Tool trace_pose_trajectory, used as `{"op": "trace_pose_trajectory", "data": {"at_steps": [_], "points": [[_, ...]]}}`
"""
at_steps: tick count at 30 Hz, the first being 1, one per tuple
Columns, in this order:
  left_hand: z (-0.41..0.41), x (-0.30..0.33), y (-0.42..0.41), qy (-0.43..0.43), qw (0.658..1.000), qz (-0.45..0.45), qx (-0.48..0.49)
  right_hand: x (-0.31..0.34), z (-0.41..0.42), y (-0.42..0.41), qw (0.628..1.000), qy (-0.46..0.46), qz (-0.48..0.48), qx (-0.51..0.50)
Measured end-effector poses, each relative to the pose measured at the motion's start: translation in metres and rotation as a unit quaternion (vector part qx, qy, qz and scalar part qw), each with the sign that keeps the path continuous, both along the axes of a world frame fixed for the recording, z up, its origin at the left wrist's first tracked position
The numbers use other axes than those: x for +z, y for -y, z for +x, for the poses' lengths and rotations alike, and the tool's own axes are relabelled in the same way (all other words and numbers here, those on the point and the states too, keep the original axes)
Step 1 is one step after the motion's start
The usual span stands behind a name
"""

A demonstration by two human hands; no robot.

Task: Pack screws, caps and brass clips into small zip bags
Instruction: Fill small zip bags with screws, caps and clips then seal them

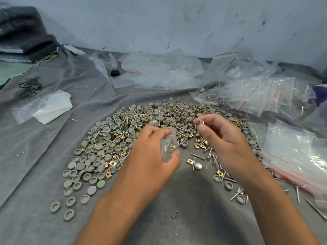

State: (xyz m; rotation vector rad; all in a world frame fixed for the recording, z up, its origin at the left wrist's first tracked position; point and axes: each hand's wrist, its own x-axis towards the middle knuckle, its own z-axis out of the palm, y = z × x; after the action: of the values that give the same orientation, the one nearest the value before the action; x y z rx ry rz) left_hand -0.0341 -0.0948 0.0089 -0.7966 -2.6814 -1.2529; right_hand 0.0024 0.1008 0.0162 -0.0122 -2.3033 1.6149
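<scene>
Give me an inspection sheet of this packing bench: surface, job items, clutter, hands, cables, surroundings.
Surface: grey cloth, wrinkled on the left.
Job's things: mixed pile of grey caps, brass clips and screws; small zip bag with a few parts inside; filled bags at right.
Clutter: empty plastic bags at the back; black clips and a white packet at left; small black object.
Hands: left hand holds the small zip bag; right hand pinches screws.
Cables: nothing seen.
Surroundings: scuffed pale wall; dark folded fabric at far left.
</scene>
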Motion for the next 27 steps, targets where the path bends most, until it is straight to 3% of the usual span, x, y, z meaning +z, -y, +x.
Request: {"op": "trace_pose_trajectory", "data": {"at_steps": [3, 10, 15, 18, 22, 27], "points": [[0.001, 0.0, -0.003, 0.003, 1.0, 0.004, -0.005, 0.006, 0.005, 0.022, 0.998, -0.05, -0.005, 0.048], [0.002, 0.001, -0.007, -0.004, 1.0, -0.001, -0.013, 0.0, 0.007, 0.039, 0.979, -0.083, 0.184, 0.007], [0.0, 0.0, -0.005, -0.006, 1.0, 0.005, 0.003, -0.002, 0.006, 0.021, 0.993, -0.063, 0.099, -0.016], [0.001, 0.001, -0.005, -0.009, 1.0, 0.008, 0.004, -0.014, 0.001, -0.002, 0.974, 0.031, 0.209, -0.086], [0.002, 0.001, -0.004, -0.003, 1.0, 0.008, 0.002, -0.03, -0.002, -0.016, 0.912, 0.218, 0.343, -0.049], [0.001, 0.001, -0.002, -0.003, 1.0, 0.007, 0.002, -0.031, -0.004, -0.017, 0.892, 0.258, 0.372, -0.014]]}}
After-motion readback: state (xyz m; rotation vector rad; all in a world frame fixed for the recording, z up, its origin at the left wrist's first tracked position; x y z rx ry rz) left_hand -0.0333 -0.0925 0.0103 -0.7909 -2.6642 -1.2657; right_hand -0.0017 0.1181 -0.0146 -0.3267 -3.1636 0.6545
